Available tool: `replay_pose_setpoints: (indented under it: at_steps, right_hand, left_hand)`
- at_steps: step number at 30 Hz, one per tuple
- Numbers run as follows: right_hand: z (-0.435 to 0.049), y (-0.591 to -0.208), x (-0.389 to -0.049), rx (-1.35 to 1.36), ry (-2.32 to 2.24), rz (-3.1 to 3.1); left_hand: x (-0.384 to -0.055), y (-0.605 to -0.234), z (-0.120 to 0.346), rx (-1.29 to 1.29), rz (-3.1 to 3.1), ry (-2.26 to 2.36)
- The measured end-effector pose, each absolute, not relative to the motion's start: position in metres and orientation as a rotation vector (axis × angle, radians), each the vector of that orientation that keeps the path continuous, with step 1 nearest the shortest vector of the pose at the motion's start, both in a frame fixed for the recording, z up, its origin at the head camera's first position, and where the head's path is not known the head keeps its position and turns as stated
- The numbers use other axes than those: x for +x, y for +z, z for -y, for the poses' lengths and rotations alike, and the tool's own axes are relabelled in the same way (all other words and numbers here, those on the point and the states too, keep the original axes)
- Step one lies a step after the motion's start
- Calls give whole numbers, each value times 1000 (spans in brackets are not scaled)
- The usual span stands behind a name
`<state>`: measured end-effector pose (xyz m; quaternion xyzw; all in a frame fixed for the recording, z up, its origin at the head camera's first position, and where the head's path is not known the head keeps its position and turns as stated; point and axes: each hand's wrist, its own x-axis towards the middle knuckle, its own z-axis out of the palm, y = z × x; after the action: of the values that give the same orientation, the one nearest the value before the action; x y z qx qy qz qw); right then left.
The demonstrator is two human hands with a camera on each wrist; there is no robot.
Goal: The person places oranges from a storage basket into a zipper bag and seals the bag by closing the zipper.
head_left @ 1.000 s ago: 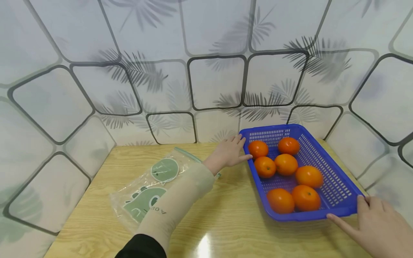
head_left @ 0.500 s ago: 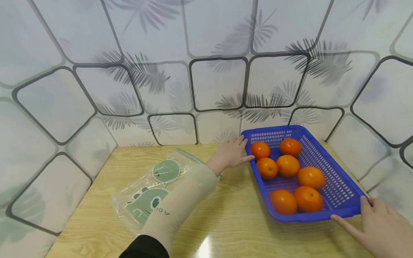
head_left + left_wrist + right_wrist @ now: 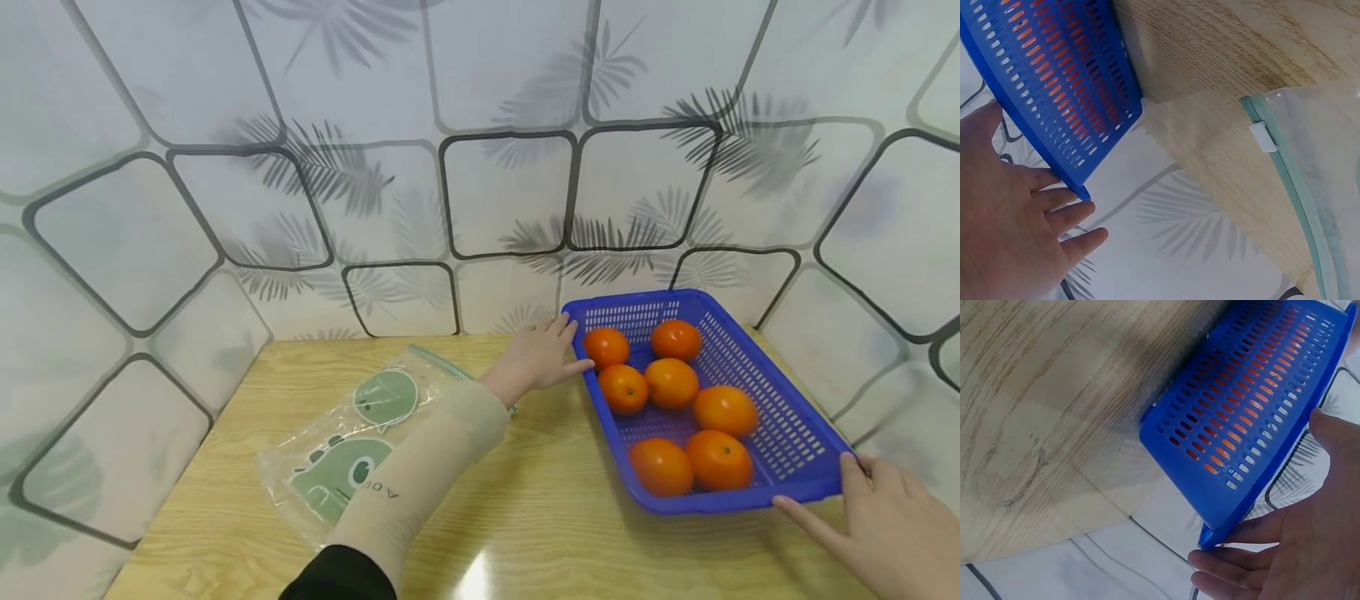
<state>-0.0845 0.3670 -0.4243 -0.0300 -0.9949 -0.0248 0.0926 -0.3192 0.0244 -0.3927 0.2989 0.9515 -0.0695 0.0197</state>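
Observation:
A blue perforated plastic basket sits at the right of the table with several oranges lying in it. My left hand touches the rim at its far left corner, fingers extended; the left wrist view shows those fingers lying straight at the rim. At the near right corner, my right hand rests against the rim, its thumb along the near side. In the right wrist view the right hand's fingers lie against the basket's corner, loosely straight.
A clear zip bag with green dinosaur prints and a green slider seal lies flat at the left, partly under my left forearm. The wooden table meets patterned walls at the back and both sides.
The basket and both hands appear slightly further right in the head view, partly because the view itself shifted a little. Both hands stay at the same corners; the oranges keep their arrangement.

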Motion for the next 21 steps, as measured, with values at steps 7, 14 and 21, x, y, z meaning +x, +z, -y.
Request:
replay_pose_setpoints:
  at_steps: [7, 14, 21]
  right_hand:
    - [-370, -421, -86, -66, -98, 2991]
    - [-373, -412, -84, -35, -74, 3022]
    - [-375, -407, -89, -19, -71, 3031]
  left_hand:
    - [-320, -391, -24, 930, -2941, -241]
    - [-318, -391, -22, 933, -2945, -244]
    - [-316, -394, -14, 958, -2942, -254]
